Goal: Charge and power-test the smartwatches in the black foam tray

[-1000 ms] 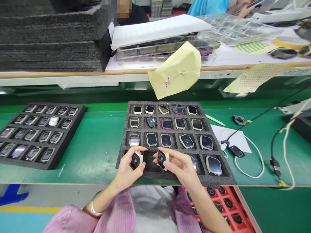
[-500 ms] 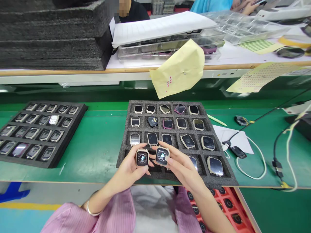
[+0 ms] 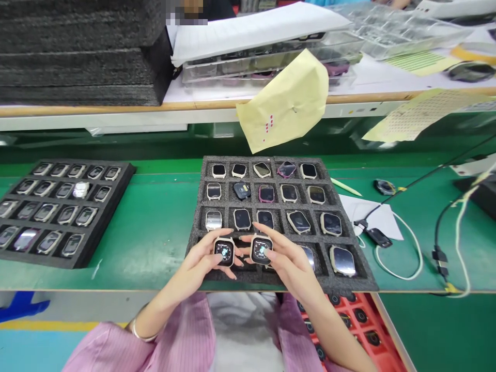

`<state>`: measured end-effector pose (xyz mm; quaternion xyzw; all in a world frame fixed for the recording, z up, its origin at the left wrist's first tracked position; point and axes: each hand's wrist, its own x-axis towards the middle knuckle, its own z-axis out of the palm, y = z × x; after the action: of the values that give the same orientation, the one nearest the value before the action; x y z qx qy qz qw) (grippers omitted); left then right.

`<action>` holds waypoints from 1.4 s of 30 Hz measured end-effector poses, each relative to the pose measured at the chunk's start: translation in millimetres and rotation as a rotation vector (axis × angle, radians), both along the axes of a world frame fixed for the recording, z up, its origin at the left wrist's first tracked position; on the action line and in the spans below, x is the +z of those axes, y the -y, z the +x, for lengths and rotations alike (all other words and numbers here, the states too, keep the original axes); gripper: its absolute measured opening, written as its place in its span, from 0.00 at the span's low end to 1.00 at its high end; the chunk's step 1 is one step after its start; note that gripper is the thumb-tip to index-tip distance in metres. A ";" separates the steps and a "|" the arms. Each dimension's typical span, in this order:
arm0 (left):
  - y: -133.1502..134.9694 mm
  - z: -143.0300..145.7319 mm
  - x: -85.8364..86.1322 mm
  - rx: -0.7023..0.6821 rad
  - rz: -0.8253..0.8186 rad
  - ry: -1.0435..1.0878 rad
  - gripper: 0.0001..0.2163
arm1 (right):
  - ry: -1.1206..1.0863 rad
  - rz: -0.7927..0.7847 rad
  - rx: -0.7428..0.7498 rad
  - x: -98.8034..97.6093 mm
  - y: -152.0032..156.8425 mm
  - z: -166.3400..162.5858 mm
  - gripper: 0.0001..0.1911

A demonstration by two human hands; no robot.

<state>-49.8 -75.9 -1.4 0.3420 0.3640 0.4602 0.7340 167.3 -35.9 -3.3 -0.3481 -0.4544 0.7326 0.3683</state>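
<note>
My left hand [image 3: 203, 261] holds a square smartwatch case [image 3: 224, 251] without a strap, its screen lit with a dark dial; the thumb lies on the glass. In my right hand [image 3: 289, 258] is a second, matching smartwatch case [image 3: 261, 249], also lit, with the thumb on its screen. Both are held side by side, a little apart, above the front edge of a black foam tray [image 3: 248, 285]. Several dark-screened watch cases sit in the tray's compartments, among them a purple-framed one [image 3: 266, 194]. My hands hide part of the front row.
Another foam tray [image 3: 127, 181] of watch cases lies to the left. On the right are a green pen [image 3: 346, 187], white paper, a charging cable [image 3: 420, 253] and a black connector. Stacked black foam [image 3: 77, 77] and clear plastic trays stand on the shelf. Below the bench is a red tray [image 3: 380, 320].
My left thumb has moved from the edge of the left watch onto its screen. The right watch has shifted slightly rightward in the picture. The view has tilted down a little.
</note>
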 end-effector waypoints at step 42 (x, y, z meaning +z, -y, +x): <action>8.9 -14.2 0.0 0.019 0.137 -0.417 0.27 | -0.045 0.044 0.111 2.4 3.4 14.1 0.34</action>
<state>-64.0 -84.9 -1.4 0.4754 0.4790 0.4103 0.6133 181.4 -39.3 -0.9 -0.2977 -0.4807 0.7493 0.3448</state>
